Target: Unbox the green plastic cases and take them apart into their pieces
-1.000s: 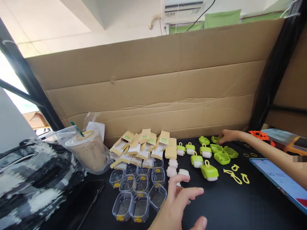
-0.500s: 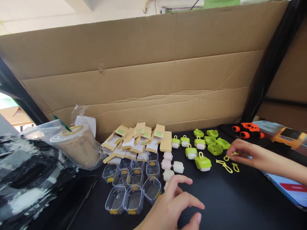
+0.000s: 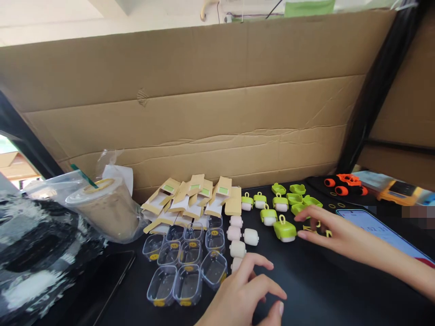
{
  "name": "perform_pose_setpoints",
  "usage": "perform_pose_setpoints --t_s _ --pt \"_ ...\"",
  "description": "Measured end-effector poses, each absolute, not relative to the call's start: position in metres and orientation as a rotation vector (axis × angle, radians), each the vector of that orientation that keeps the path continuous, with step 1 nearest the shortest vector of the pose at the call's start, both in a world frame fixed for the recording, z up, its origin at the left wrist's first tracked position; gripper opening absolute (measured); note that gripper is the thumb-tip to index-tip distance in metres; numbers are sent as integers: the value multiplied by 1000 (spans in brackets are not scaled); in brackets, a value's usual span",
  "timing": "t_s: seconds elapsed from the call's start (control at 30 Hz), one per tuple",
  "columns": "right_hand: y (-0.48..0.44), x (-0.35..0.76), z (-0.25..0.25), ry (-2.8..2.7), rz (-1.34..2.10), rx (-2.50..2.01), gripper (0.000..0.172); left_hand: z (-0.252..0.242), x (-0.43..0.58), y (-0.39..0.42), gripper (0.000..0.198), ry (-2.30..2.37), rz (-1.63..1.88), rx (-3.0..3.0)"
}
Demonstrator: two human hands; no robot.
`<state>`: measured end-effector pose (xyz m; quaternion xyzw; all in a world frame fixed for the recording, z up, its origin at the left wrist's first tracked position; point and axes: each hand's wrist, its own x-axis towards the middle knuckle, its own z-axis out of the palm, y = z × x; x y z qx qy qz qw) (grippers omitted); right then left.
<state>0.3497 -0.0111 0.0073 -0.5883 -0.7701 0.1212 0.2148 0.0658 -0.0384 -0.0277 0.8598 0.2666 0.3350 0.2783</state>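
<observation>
My right hand (image 3: pixel 328 228) reaches in from the right with thumb and fingers apart, just beside a green-lidded white small case (image 3: pixel 284 231) topped by a yellow loop. Whether the fingertips touch it I cannot tell. Yellow loop straps (image 3: pixel 328 233) lie beneath that hand, partly covered by it. My left hand (image 3: pixel 246 290) hovers open over the black table near the front, its fingers curved and spread, holding nothing. Several small white and pinkish case bodies (image 3: pixel 251 237) lie just beyond it. More green-capped cases (image 3: pixel 268 216) stand behind, with loose green lids (image 3: pixel 295 199) to their right.
Clear plastic boxes (image 3: pixel 188 283) stand left of centre, with kraft paper sleeves (image 3: pixel 193 197) heaped behind. A bagged drink cup (image 3: pixel 108 208) and a dark phone (image 3: pixel 112 280) are left. An orange toy car (image 3: pixel 346 183) and a lit phone (image 3: pixel 384 233) are right. Cardboard (image 3: pixel 204 122) walls the back.
My right hand has let go of the yellow loop it was pinching and moved left to the front green-lidded case. My left hand stays nearly where it was. The view has shifted slightly.
</observation>
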Motion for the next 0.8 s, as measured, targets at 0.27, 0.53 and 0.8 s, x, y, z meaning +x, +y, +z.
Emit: perform_pose_setpoints --t_s 0.27,0.53,0.8 --pt "17 319 12 -2225 395 -1708 39 4 70 -48 25 696 448 1498" --pt "-9 311 29 -2224 734 -1269 47 -15 77 -41 58 717 527 1088" --pt "-44 275 13 -2229 1026 -840 61 -44 86 -38 54 341 553 804"
